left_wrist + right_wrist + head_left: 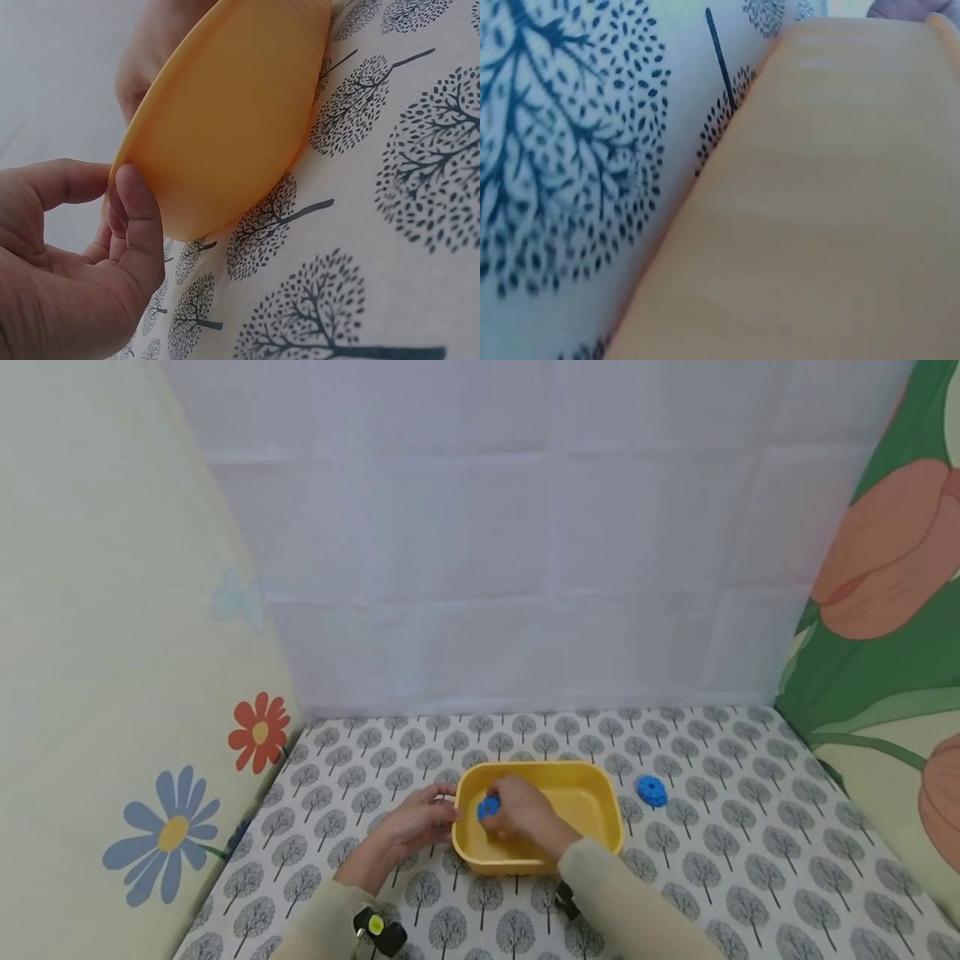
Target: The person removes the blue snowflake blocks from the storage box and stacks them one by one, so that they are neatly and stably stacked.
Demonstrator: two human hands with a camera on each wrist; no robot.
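Observation:
A yellow plastic tub stands on the table. At its left end my left hand pinches the rim between thumb and finger; the left wrist view shows this hand close against the outer wall. My right hand reaches down inside the left part of the tub and holds a blue round piece with small holes, partly covered by the fingers. In the right wrist view the tub's side fills most of the picture and hides the right hand.
To the right of the tub lie blue round pieces, apparently overlapping. A white cloth with grey trees covers the table. A pale sheet hangs at the back, with flowered panels at both sides.

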